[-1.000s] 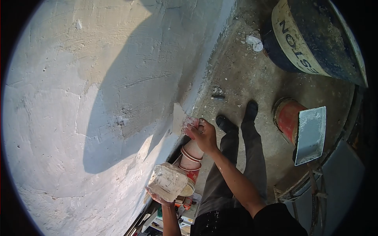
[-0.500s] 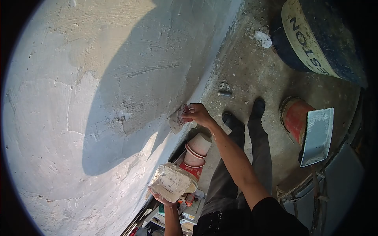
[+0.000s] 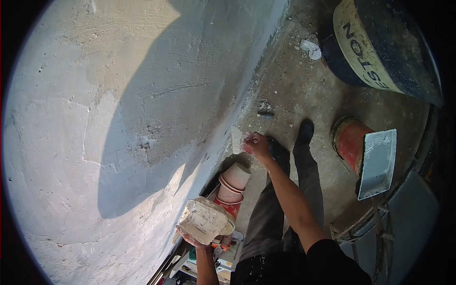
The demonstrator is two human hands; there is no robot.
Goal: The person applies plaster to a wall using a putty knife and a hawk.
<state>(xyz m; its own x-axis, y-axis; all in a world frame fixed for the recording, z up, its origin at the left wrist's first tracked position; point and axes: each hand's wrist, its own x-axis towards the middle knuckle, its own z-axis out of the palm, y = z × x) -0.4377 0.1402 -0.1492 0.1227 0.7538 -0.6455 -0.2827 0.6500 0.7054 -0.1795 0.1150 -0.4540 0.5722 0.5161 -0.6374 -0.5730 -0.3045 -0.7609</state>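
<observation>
While the left hand (image 3: 192, 238) bears a shallow, rectangular, cream-coloured pan crusted with plaster (image 3: 204, 220), the right hand (image 3: 258, 146) grasps a scraper with a broad, flat, pale blade and a reddish grip (image 3: 237, 141). The left hand holds the pan from underneath and along its near edge, most of the fingers hidden behind it; the pan's coated hollow faces up, just ahead of that hand. The right hand is clenched around the scraper's grip, farther forward and to the right of the left hand. The blade juts out leftward from the fingers, close to the foot of the rough, whitish plastered wall (image 3: 142, 118), which rises to the left of both hands; whether blade and wall touch cannot be told. Pan and scraper are well apart.

Between the hands, lower down, lies a row of nested pale and red buckets (image 3: 232, 183), partly covered by the pan. Ahead of the right hand, a small dark cylinder (image 3: 265, 115) lies on the grey, debris-strewn floor (image 3: 294, 90). Well to the right of that hand are a red, round bucket (image 3: 352, 142) and, overlapping it in view, a pale grey rectangular tray (image 3: 378, 164). Farther ahead and right stands a large dark-blue drum with a cream lettered band (image 3: 375, 47).
</observation>
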